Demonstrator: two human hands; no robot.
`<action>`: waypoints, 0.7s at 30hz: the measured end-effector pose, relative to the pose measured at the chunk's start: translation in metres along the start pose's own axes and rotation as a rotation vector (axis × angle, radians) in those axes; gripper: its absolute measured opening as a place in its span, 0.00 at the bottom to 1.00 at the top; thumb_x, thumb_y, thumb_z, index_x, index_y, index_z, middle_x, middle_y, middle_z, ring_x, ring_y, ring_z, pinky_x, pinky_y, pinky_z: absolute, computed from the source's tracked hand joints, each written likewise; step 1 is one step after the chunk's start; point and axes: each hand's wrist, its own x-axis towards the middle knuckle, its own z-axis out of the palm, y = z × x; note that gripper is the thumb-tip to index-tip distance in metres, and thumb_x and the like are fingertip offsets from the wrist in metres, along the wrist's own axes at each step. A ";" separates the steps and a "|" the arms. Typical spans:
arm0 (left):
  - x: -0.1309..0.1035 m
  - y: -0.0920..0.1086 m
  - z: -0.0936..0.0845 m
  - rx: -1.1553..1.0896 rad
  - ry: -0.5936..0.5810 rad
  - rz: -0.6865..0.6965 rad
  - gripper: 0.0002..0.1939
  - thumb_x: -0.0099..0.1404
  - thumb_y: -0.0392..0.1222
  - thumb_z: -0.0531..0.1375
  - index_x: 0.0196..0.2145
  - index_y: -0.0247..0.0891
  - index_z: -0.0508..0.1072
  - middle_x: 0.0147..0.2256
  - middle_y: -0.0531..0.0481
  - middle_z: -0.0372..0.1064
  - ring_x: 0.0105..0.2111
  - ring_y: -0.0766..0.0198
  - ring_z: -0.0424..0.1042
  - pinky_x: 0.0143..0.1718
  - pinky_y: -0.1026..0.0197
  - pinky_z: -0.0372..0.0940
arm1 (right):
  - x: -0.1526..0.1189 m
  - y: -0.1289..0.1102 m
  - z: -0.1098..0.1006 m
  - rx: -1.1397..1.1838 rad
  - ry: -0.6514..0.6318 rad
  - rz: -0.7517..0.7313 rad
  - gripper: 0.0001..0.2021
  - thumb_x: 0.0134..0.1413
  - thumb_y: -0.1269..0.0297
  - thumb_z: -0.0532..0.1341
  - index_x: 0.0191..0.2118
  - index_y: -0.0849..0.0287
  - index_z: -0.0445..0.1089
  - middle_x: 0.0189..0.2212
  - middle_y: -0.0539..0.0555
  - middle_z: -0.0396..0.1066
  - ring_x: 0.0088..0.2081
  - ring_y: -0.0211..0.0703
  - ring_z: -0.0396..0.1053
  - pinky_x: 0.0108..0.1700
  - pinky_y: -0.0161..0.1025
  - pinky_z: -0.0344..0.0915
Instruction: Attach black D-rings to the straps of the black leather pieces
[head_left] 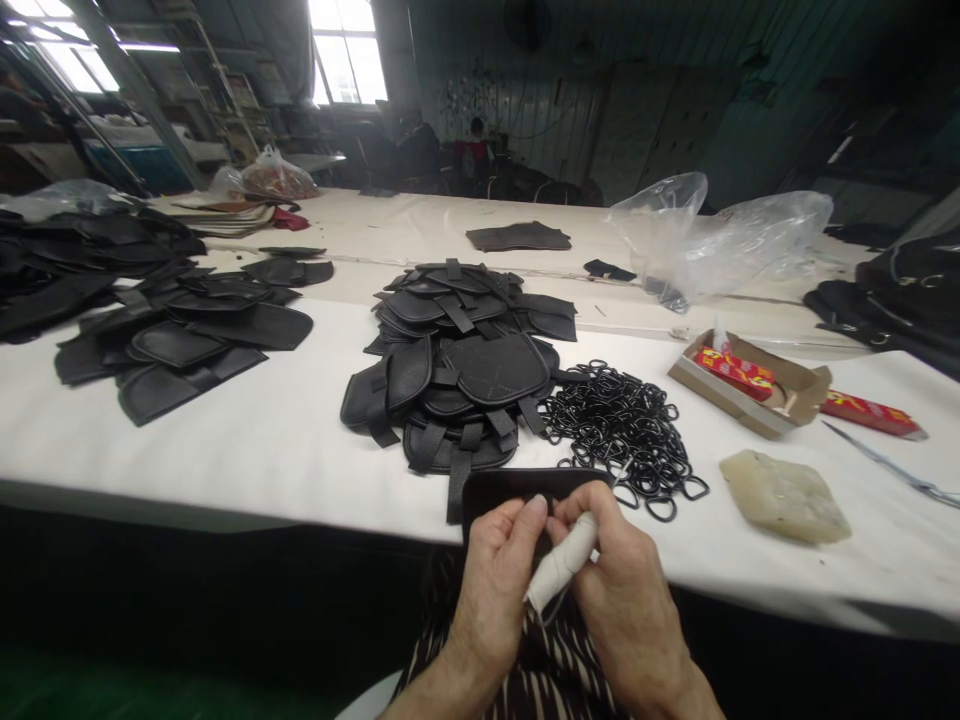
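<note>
A black leather piece (487,489) with a stitched edge stands at the table's front edge, just above my lap. My left hand (495,565) grips its lower left part, thumb on top and fingers closed. At its right side my right hand (626,560) is closed in a pinch at the leather. A white wrapped, finger-shaped piece (562,567) lies along my right hand, with a thin thread at its lower end. Whether it covers a finger or is held, I cannot tell. Black D-rings (615,425) lie heaped just beyond my right hand.
Stacked black leather pieces with straps (499,370) stand ahead; more leather piles (180,340) lie left. At right are a cardboard box (784,415) with red packets, a yellowish wax-like block (784,497) and scissors (892,465). Clear plastic bags (757,240) lie behind.
</note>
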 end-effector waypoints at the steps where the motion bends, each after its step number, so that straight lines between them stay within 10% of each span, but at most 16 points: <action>1: 0.001 0.001 0.000 -0.034 0.000 -0.007 0.18 0.60 0.51 0.59 0.22 0.34 0.67 0.19 0.56 0.58 0.20 0.72 0.54 0.22 0.68 0.51 | -0.001 0.001 0.001 0.022 0.019 -0.022 0.08 0.56 0.65 0.54 0.26 0.55 0.58 0.17 0.45 0.64 0.17 0.34 0.62 0.18 0.29 0.60; 8: 0.007 0.006 -0.005 -0.318 -0.023 -0.126 0.11 0.57 0.44 0.62 0.29 0.31 0.75 0.25 0.45 0.73 0.24 0.63 0.70 0.32 0.61 0.65 | -0.010 0.021 0.003 0.243 0.108 -0.277 0.04 0.57 0.71 0.55 0.32 0.56 0.61 0.42 0.56 0.73 0.37 0.40 0.75 0.36 0.33 0.73; 15: 0.007 0.008 -0.007 -0.353 -0.009 -0.202 0.10 0.55 0.41 0.63 0.28 0.29 0.74 0.25 0.44 0.74 0.25 0.61 0.72 0.34 0.59 0.67 | -0.010 0.030 0.003 0.282 0.056 -0.233 0.05 0.56 0.73 0.54 0.31 0.56 0.60 0.43 0.56 0.73 0.37 0.40 0.76 0.37 0.33 0.73; 21: 0.006 0.007 -0.006 -0.338 0.018 -0.159 0.09 0.56 0.42 0.63 0.26 0.32 0.73 0.24 0.49 0.71 0.23 0.67 0.68 0.27 0.64 0.66 | -0.010 0.023 0.006 0.117 0.099 -0.538 0.09 0.54 0.79 0.49 0.32 0.58 0.61 0.44 0.62 0.73 0.31 0.39 0.75 0.28 0.31 0.71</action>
